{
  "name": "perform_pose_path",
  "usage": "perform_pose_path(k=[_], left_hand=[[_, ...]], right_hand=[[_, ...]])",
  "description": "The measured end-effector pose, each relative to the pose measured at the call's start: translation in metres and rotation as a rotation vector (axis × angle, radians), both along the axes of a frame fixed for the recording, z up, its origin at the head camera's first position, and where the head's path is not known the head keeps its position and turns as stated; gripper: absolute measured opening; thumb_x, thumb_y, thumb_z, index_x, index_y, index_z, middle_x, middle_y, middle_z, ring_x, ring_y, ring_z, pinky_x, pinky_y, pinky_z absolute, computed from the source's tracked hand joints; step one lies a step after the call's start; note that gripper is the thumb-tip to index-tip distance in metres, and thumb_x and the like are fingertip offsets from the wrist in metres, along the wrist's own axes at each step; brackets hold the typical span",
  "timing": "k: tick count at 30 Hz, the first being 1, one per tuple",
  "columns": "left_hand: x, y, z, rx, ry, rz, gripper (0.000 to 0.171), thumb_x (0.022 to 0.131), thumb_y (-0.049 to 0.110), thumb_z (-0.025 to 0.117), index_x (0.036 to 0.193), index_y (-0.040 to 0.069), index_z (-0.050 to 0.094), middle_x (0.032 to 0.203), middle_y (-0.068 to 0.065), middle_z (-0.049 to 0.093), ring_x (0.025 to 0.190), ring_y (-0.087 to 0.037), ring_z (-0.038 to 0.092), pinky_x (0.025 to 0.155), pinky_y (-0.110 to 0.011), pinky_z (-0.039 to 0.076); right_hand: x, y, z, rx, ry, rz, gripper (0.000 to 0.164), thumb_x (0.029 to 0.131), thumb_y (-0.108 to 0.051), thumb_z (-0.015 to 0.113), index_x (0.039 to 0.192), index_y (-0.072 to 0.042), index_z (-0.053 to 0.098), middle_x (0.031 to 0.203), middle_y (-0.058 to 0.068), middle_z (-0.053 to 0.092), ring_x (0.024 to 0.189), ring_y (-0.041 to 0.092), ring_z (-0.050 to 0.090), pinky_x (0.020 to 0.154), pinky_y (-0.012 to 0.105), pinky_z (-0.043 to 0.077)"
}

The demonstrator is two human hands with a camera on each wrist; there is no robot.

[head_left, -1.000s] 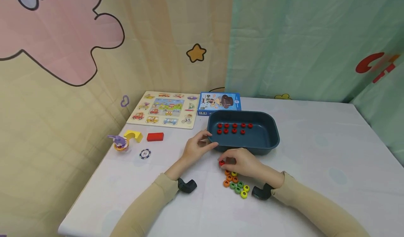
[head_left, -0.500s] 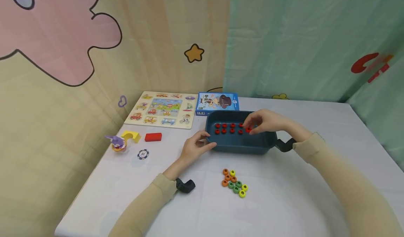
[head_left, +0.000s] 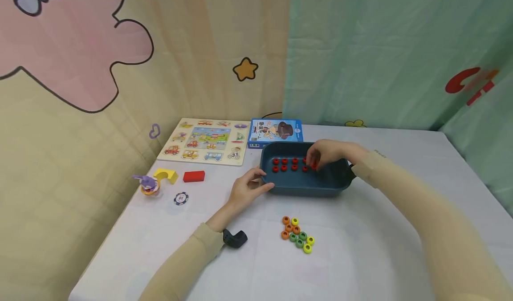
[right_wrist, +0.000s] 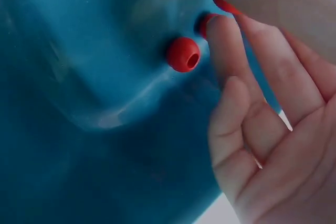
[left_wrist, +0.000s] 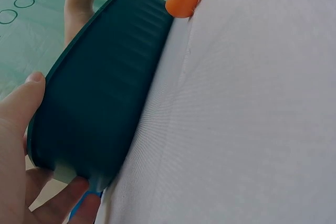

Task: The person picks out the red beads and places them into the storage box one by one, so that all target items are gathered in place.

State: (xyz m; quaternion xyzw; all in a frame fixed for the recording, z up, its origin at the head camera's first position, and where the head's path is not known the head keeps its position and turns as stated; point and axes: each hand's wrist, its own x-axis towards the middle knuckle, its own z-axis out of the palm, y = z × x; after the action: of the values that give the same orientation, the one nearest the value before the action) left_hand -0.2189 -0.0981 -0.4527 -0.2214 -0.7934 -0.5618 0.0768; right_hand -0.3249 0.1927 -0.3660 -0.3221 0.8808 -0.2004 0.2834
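A dark blue-green tray stands on the white table, with red beads in two rows on its floor. My left hand grips the tray's left end; in the left wrist view its thumb lies at the rim and the fingers reach round the end wall. Inside the tray, my right hand pinches a red bead low at the right end of the rows. The right wrist view shows this bead partly hidden behind the thumb, with another red bead on the tray floor nearby.
In front of the tray lie loose orange beads, green beads and yellow beads. Behind it are a blue box and a picture puzzle board. Left are a red block, yellow arch, chip and purple figure.
My right hand has carried the red bead from the table in front of the tray into it, then lowered it beside the rows. The left hand has stayed at the tray's left end.
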Motion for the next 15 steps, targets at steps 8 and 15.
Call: perform_pose_path(k=[8,15], left_hand=[[0.0002,0.0007,0.0002,-0.003,0.004,-0.011,0.043,0.076,0.032,0.07,0.105,0.004,0.056,0.13,-0.015,0.045,0.102,-0.014,0.055,0.08,-0.038,0.048],[0.0,-0.0001,0.0008,-0.007,-0.005,0.002,0.044,0.075,0.035,0.07,0.104,0.005,0.057,0.129,-0.016,0.046,0.101,-0.013,0.055,0.081,-0.037,0.048]], right_hand=[[-0.0019,-0.0003,-0.0071,0.074,0.018,0.015,0.02,0.071,0.001,0.07,0.087,-0.009,0.064,0.083,0.001,0.061,0.074,0.016,0.053,0.068,0.029,0.049],[-0.0049,-0.0045,-0.01,0.092,-0.005,0.006,0.023,0.07,0.004,0.069,0.088,-0.01,0.064,0.086,0.0,0.061,0.077,0.016,0.053,0.071,0.03,0.049]])
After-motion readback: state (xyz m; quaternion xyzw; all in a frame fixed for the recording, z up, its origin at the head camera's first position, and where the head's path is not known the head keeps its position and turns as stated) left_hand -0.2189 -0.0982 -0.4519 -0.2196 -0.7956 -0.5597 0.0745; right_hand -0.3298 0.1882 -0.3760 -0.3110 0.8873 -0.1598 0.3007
